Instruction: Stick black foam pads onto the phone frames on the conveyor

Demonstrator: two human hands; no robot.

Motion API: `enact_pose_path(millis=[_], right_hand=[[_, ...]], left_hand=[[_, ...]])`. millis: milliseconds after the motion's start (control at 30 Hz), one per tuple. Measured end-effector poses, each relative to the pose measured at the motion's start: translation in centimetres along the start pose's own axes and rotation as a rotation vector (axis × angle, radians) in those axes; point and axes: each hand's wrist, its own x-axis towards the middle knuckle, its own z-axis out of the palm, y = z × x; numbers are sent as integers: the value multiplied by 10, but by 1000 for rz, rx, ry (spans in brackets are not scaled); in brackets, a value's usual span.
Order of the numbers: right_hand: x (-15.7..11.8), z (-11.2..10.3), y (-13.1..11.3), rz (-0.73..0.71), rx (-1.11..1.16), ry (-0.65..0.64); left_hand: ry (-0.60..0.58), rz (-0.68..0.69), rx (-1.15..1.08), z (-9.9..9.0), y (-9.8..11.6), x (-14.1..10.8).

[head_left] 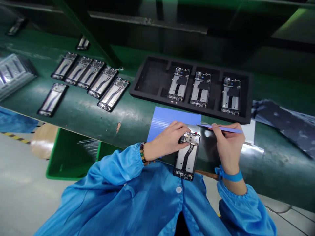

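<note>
An opened phone (187, 155) with its circuit board and a black ribbon cable bared lies at the bench's front edge, close to my body. My left hand (173, 137) grips it near the top, fingers and thumb on the circuit board end. In my right hand (230, 139), just to the right of the phone, is a pair of purple tweezers (227, 129) pinched between thumb and fingers. Their dark tips point left, above the phone's upper end. A blue-violet sheet (172, 116) lies flat beneath and behind my left hand.
Behind my hands stands a black foam tray (154, 75) with three opened phones in its pockets. Several more opened phones (113, 94) lie to the left. Stacked clear plastic trays (14, 73) sit far left, dark film sheets (283, 123) right. A green bin (66, 157) is below.
</note>
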Motion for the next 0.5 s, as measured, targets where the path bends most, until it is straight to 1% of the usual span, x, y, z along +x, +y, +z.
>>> enact_pose_path(millis=[100,200,267,367,500], right_hand=[[1,3,0,12,49,-24],[2,3,-2,35,114,-42],[-2,0,-4,44,171,-12],[-21,-8,-8,27,206,40],[-53,-15,-6,34,124,9]], left_hand=[[-40,68,92,-1,-1,0],[-45,82,108,2,-3,1],[-35,79,120,3,-4,1],[-14,60,162,3,-5,0],[9,63,220,2,-6,-1]])
